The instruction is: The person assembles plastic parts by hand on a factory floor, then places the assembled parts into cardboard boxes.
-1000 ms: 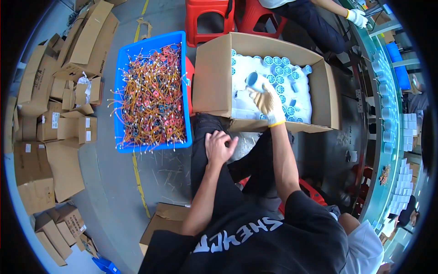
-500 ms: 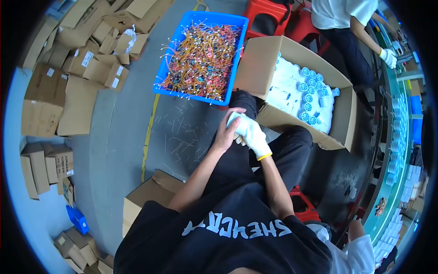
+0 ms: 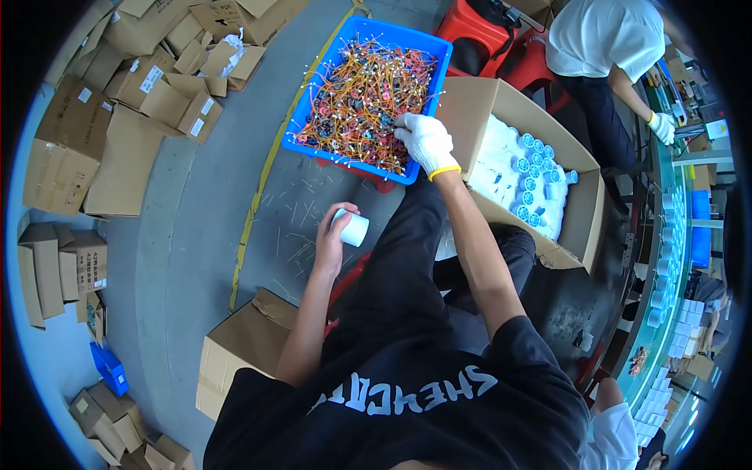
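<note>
My bare left hand [image 3: 329, 244] is closed around a short white plastic cylinder [image 3: 355, 230], held above my left thigh. In a white knit glove with a yellow cuff, my right hand [image 3: 428, 144] reaches to the right side of a blue plastic bin [image 3: 345, 160]. Its fingers curl down at a heap of small wired parts [image 3: 356, 98] with orange and red leads and white plugs. Whatever those fingertips hold, if anything, is hidden.
Right of the bin stands an open cardboard box [image 3: 464, 121] with several white cylinders [image 3: 520, 164] in it. A co-worker [image 3: 603, 47] is at the green conveyor [image 3: 656, 345] on the right. Red stools [image 3: 476, 35] stand behind; cardboard boxes [image 3: 66, 149] line the left.
My hands have come apart. The right hand has moved up to the bin, while the left has shifted left and down, keeping the white cylinder. The view has shifted slightly.
</note>
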The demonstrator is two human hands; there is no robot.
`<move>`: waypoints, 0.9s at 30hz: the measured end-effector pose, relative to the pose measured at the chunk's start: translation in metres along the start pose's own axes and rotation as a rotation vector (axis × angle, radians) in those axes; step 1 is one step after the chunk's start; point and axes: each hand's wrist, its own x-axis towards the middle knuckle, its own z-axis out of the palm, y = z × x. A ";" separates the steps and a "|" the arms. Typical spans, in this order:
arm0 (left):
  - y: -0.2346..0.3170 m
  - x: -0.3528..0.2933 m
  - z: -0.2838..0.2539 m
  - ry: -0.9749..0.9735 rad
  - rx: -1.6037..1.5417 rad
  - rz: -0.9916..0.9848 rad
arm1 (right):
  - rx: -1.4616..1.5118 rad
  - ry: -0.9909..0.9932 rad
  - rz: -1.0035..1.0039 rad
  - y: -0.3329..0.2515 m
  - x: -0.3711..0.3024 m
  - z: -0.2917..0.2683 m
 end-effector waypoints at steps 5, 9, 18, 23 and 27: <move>0.005 -0.001 0.003 -0.026 -0.032 0.000 | 0.266 0.076 -0.088 0.008 0.009 0.009; 0.015 0.005 0.005 -0.042 -0.069 0.009 | 0.595 0.047 0.168 -0.008 0.003 -0.016; 0.039 0.058 0.035 -0.124 0.361 0.184 | 0.947 -0.001 0.134 -0.013 -0.006 -0.043; 0.039 0.065 0.046 -0.098 0.434 0.272 | 1.151 -0.055 0.086 -0.019 -0.010 -0.048; 0.034 0.069 0.052 -0.105 0.452 0.286 | 1.032 -0.154 0.172 0.009 -0.011 -0.019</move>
